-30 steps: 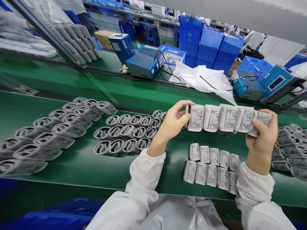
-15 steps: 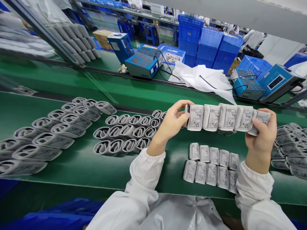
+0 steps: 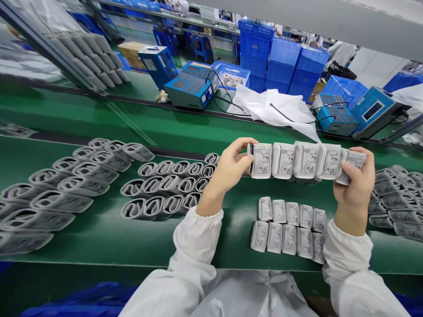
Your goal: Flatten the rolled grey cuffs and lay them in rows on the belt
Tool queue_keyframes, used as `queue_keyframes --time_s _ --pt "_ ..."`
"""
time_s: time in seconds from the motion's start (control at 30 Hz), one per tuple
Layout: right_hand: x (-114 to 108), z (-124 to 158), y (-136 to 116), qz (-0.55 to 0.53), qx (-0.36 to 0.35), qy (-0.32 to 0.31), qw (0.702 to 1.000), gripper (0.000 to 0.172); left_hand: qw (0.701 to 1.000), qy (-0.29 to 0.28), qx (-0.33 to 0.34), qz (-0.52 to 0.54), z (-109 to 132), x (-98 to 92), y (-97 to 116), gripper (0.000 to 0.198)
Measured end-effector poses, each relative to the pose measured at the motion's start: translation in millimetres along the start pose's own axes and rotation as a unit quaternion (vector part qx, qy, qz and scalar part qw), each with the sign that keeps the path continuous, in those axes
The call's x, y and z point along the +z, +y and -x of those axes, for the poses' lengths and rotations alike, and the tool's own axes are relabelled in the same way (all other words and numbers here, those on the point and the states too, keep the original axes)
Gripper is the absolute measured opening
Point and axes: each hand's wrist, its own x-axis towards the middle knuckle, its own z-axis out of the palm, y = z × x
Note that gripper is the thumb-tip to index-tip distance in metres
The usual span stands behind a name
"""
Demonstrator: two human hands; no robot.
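White fabric, printed with small diagrams, makes up the row of five rolled cuffs (image 3: 306,160) that is pressed end to end between the two hands and held in the air above the green belt (image 3: 109,233). The left hand (image 3: 229,169) is clamped on the row's left end, thumb and fingers closed around the first cuff. The right hand (image 3: 355,185) is wrapped around the last cuff at the right end. Beneath the held row, near the belt's near edge, two rows of printed cuffs (image 3: 291,229) are laid side by side, touching. A block of grey rolled cuffs (image 3: 168,189) is set just left of the left wrist, and a longer batch (image 3: 66,185) is spread toward the belt's left edge. More grey cuffs (image 3: 396,198) are piled at its right edge. Beyond the far edge, a blue instrument (image 3: 188,86), a white sheet (image 3: 274,105) and blue crates (image 3: 284,61) are seen.
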Motion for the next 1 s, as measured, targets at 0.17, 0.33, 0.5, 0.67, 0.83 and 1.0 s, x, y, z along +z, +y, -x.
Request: queue_keyframes --time_s 0.17,0.33,0.5,0.67,0.83,1.0 --pt "4 4 -3 -0.003 0.006 -0.003 1.0 0.046 1.0 0.012 -0.008 0.011 -2 -1.8 -2 0.039" --pt "5 8 -8 -0.008 0.015 -0.005 1.0 0.045 0.999 0.02 -0.023 0.01 -4 -0.6 -2 0.038" --pt "4 10 -9 0.008 0.005 -0.017 1.0 0.045 0.999 0.023 -0.022 -0.004 -5 -0.4 -4 0.036" --pt "5 10 -9 0.006 0.01 -0.01 1.0 0.046 0.999 0.019 -0.03 0.004 -5 -0.4 -4 0.035" --pt "7 10 -11 0.003 0.016 -0.006 1.0 0.046 0.999 0.028 -0.034 -0.001 -5 -1.7 -4 0.036" --pt "7 10 -11 -0.002 0.023 -0.005 1.0 0.047 0.999 0.031 -0.033 -0.006 -5 -3.0 -6 0.037"
